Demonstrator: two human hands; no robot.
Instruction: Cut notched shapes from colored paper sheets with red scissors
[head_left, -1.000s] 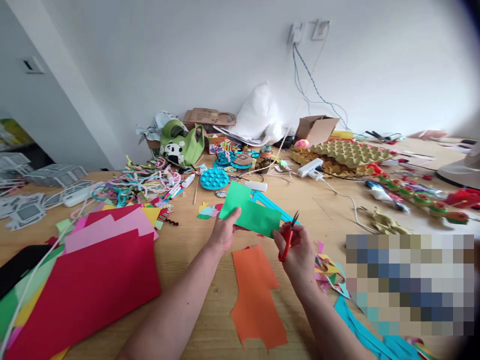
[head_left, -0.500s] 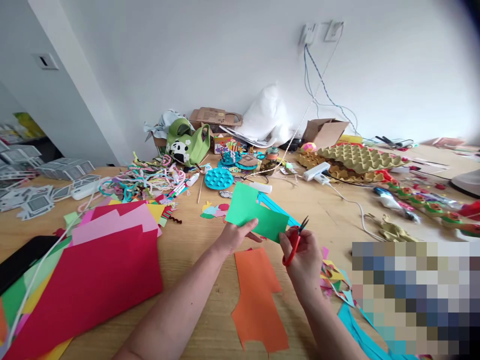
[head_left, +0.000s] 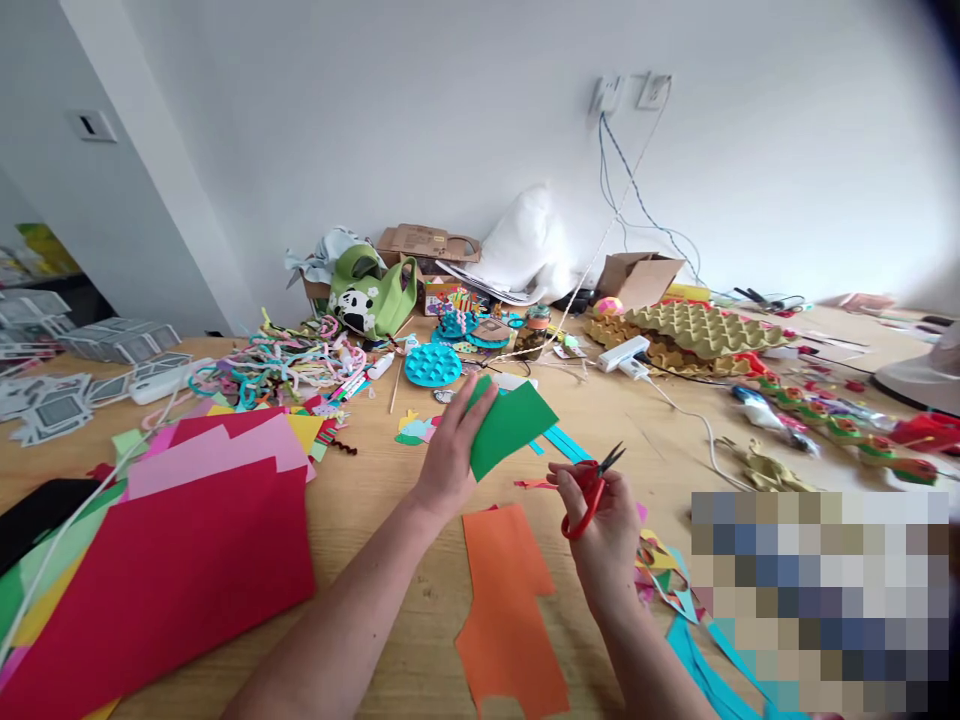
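Note:
My left hand (head_left: 448,460) grips a piece of green paper (head_left: 511,425) by its left side, holding it tilted above the table. In my right hand (head_left: 604,525) is a pair of red-handled scissors (head_left: 589,500), the dark blades pointing up and to the right. The right hand is apart from the green paper. Below and between the hands lies a sheet of orange paper (head_left: 510,610) with pieces cut from its edges. Blue paper strips (head_left: 564,442) lie just behind the green paper.
Red and pink paper sheets (head_left: 202,560) are stacked at the left. Fuzzy craft stems (head_left: 285,360), a green panda bag (head_left: 375,295) and a blue bumpy disc (head_left: 433,365) stand further back. Egg trays (head_left: 712,330) and a power strip (head_left: 624,352) are at the right. Paper scraps (head_left: 664,560) lie beside my right arm.
My left hand has turned the green paper over to another angle, raising and rotating it. My right hand has let go of the paper's corner and keeps the scissors.

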